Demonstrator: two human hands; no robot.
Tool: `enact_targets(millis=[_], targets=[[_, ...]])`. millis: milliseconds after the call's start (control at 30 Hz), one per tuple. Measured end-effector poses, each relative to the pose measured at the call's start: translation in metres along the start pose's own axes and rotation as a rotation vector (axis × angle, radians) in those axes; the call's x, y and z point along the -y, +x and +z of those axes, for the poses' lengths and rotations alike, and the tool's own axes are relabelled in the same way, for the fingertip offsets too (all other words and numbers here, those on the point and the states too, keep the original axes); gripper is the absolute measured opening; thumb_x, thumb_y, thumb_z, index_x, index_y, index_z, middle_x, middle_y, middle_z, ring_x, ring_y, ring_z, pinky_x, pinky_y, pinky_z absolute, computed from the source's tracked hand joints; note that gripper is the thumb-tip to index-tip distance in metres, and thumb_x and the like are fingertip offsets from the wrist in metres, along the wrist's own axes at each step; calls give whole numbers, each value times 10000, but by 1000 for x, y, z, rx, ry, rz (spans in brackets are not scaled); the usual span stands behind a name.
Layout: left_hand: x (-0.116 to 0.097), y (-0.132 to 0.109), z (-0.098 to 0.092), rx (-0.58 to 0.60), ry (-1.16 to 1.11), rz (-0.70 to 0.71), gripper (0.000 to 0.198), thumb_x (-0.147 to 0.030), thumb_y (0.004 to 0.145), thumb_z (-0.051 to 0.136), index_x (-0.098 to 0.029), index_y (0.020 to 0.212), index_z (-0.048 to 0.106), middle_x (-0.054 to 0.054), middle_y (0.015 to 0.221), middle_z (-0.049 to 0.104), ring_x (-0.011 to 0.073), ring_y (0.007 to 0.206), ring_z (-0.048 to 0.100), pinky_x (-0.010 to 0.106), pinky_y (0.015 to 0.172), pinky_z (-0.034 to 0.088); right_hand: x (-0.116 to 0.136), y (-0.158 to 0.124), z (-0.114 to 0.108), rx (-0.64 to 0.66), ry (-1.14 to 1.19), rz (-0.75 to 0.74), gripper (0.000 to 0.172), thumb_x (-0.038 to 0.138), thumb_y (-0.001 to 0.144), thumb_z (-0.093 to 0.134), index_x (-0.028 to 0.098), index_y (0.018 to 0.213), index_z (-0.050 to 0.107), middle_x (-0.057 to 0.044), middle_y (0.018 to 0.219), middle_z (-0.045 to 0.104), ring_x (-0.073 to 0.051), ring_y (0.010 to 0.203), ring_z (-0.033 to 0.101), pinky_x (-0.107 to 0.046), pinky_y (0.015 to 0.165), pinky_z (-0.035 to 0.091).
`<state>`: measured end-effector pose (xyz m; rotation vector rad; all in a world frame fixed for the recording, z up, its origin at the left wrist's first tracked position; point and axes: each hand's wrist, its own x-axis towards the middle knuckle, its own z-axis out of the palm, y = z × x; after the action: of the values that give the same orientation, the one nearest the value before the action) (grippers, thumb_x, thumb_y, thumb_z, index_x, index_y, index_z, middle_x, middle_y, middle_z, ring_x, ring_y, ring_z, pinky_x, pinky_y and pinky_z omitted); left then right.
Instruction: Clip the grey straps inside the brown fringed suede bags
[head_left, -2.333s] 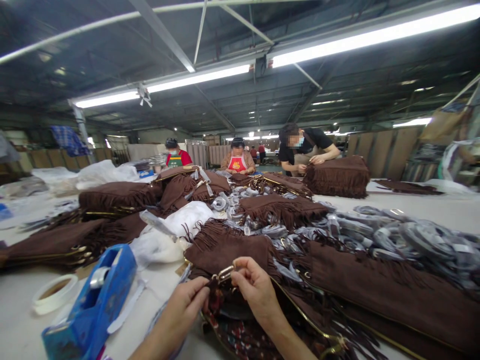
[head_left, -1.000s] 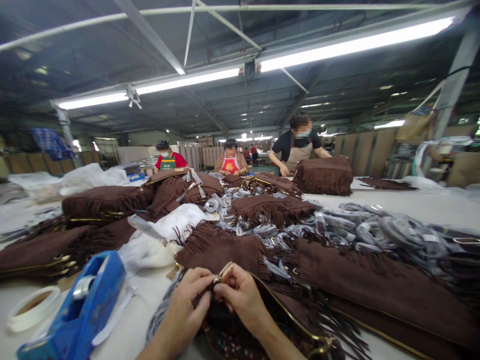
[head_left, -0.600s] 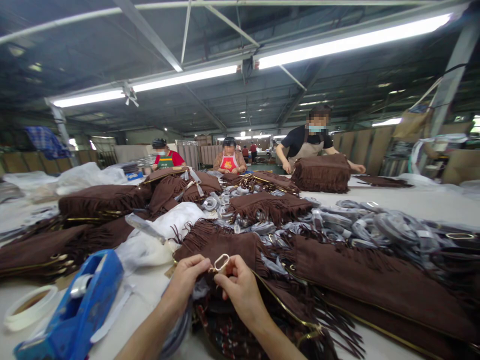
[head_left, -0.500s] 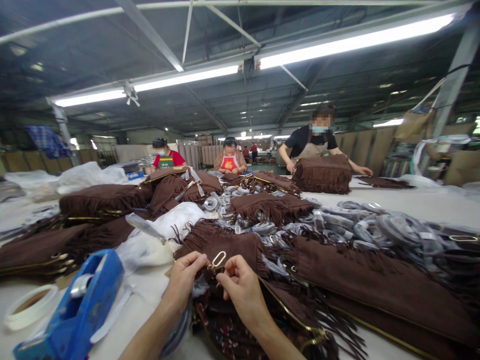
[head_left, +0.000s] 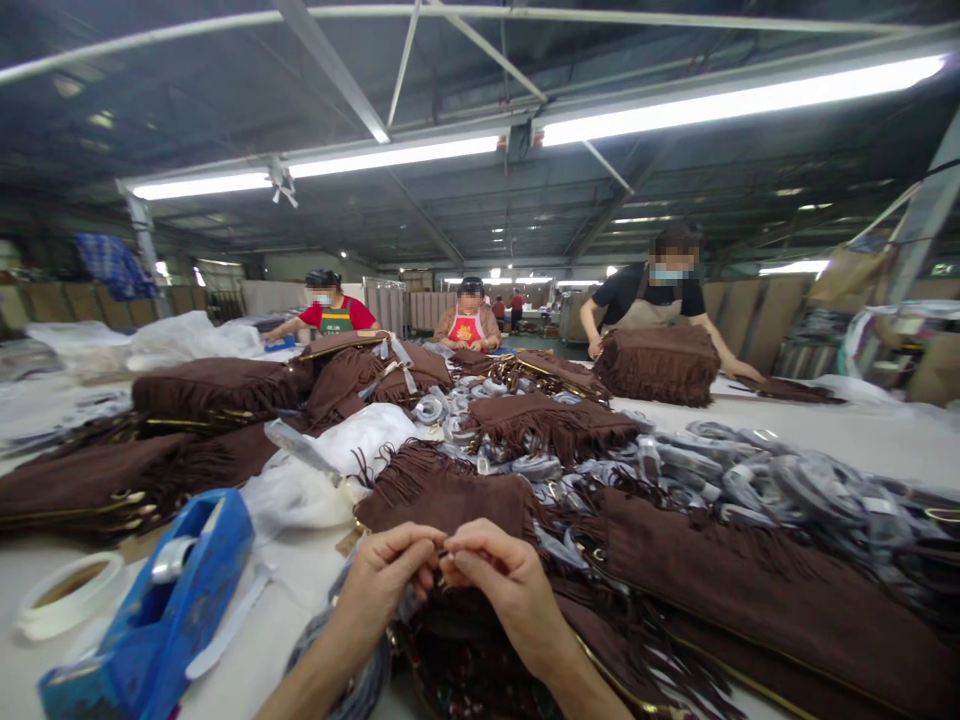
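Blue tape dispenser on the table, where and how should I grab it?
I'd grip the blue tape dispenser by its two long side walls, thumb on one, fingers on the other. Come from above and its right: the body is long and narrow, the white roll lies close on its left, and your left hand, though busy now, is on the right.

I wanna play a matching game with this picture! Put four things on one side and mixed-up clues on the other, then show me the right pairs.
Things:
1. tape dispenser
2. right hand
3. tape roll
4. fringed bag

Clues:
A. white and ring-shaped
B. brown, just beyond the hands
C. blue, at the lower left
D. fingertips close to those of the left hand

Right pairs: 1-C, 2-D, 3-A, 4-B
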<state>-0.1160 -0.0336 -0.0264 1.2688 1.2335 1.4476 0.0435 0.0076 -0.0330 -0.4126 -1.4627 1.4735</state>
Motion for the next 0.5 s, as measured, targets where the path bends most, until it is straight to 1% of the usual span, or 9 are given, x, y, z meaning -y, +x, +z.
enact_targets(millis=[100, 167, 267, 400, 500], targets=[[1, -1, -1, 20, 24, 20, 388, -522, 660, 748, -142, 729, 715, 6, 581, 613, 100, 478, 529, 197, 452, 434, -1, 2, -1, -32, -115, -81, 214, 418, 778, 726, 205, 787, 745, 6, 713, 615, -125, 551, 613, -238, 538, 522], [2, -2, -1, 15, 47, 8, 395, -532, 669, 730, -143, 735, 712, 6, 574, 608, 105, 467, 522, 200, 437, 419, 0, 2, -1, -49, -175, -100, 202, 405, 786, 713, 207, 774, 746, 9, 717, 609, -109, 513, 597, -221, 500, 494], [2, -6, 1, 36, 132, 21, 367, -509, 703, 693, -143, 724, 700, -8, 555, 576, 103, 460, 489, 200, 439, 384, 1, 2, -2, -52, -225, -91, 208, 404, 803, 694, 206, 775, 748, 3, 753, 608, -94, 495, 580, -204, 465, 468], [-3, -12, 4, 57, 292, 145, 311, -412, 786, 619, -156, 610, 639, -28, 555, 500, 104, 511, 442, 208, 491, 344, 1, 0, -3, -40, -226, -60, 230, 434, 799, 695, 214, 802, 762, -4, 752, 592, -101, 522, 555, -193, 433, 470], [-7, -14, 5, 67, 361, 206, 314, -368, 812, 586, -166, 573, 605, -22, 577, 495, 122, 563, 442, 221, 537, 348, 3, 0, -2, -49, -250, -49, 257, 458, 779, 705, 208, 774, 763, -1, 705, 564, -101, 519, 513, -186, 404, 448]])
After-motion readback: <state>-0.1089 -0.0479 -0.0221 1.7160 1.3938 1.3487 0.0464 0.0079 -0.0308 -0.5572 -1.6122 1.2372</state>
